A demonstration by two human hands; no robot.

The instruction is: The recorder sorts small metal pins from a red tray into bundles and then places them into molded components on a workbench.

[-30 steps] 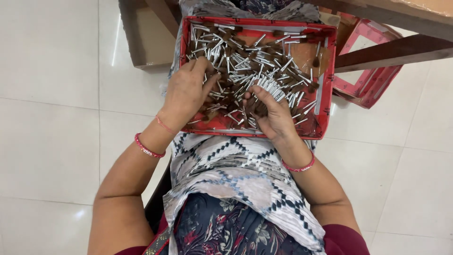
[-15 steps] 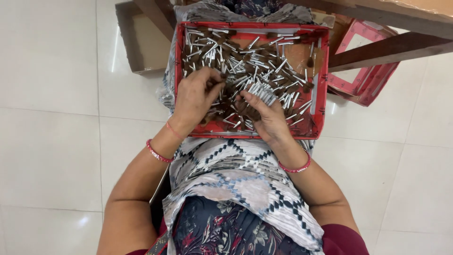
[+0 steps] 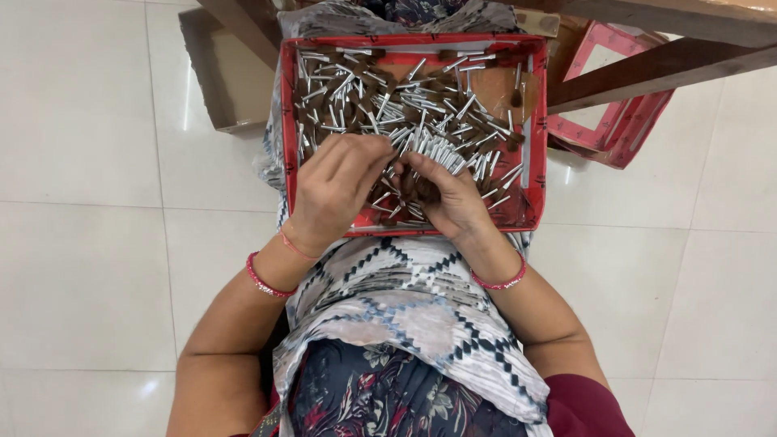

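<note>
**Shiny pins, red card and polished tile**

The red tray (image 3: 290, 121) looks like thin glossy cardboard, its rim creased. Inside it, the small pins (image 3: 421, 113) are bright smooth metal with dull brown matt ends. Under the tray, the patterned cloth (image 3: 405, 299) is soft and matt. Around the tray, the floor (image 3: 89, 162) is glossy pale tile. Above the tray, the beams (image 3: 647, 69) are matt brown wood.

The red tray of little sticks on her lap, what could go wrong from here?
The red tray rests on the patterned cloth over the lap, not on a firm surface, so it might tip and spill onto the tiled floor. The right hand holds a fanned bunch of silver-tipped sticks; a loose grip could drop them back. The left hand may scatter the pile.
</note>
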